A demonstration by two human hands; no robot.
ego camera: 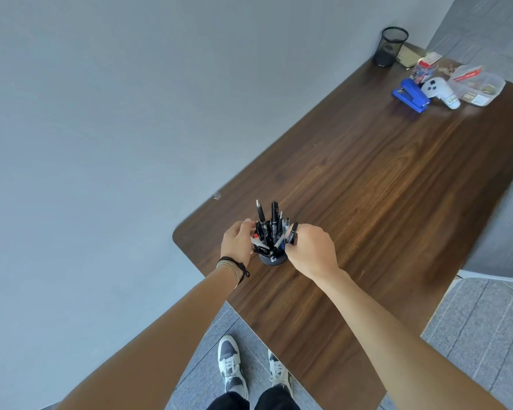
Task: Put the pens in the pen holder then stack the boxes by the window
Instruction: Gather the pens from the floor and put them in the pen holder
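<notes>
Both forearms reach out from me over my shoes (232, 369) toward the holder (273, 258), which stands near the close corner of the surface (382, 184), by the wall-side edge. Left of the holder, my left hand (238, 243) is cupped against its side and against the lower part of the pens (268, 223), fingers curled round; I judge it is steadying the holder rather than lifting it. The pens stand crowded inside, tips up, leaning in different directions. Right of the holder, my right hand (311, 250) is closed on one dark pen (292, 234), held just beside the bunch at the rim. Whether its lower end is already inside the holder I cannot tell; my fingers hide it.

Far beyond the holder, at the other end of the surface, sit a mesh bin (389, 46), a stapler (411, 95), a white controller (440, 92) and small boxes (474, 84), one of them clear plastic. No window shows.

The holder looks nearly full, so pushing this pen down could jam it against the others or lever one out over the rim. Pressing sideways instead of straight down could tip the holder toward the near edge, spilling everything to the floor. My left hand should keep bracing it.
</notes>
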